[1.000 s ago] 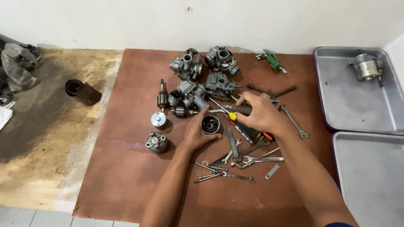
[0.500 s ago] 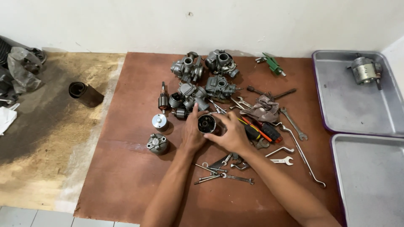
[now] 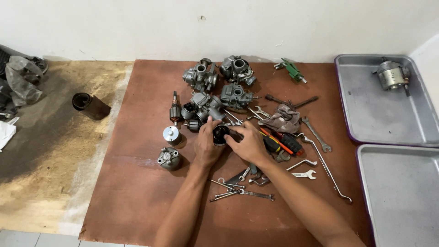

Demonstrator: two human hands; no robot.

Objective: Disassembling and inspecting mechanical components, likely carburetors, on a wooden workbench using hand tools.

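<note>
- Gripping a dark round cup-shaped part from both sides, the left hand wraps its left flank while the right hand curls fingers over its right rim; it sits on the brown board, just below the carburetors.
- A second ago the right hand was out among the tools, away from the part; it has since come in to join the left, so the part is now held two-handed.
- Nearby on the left: a shiny metal cylinder, a cast grey housing and a copper-wound armature.
- On the right: a crumpled rag, orange-and-black screwdrivers, thin steel wrenches.
- Farther out: two dull metal trays, one holding a small motor; the floor beside the board is stained and gritty.
</note>
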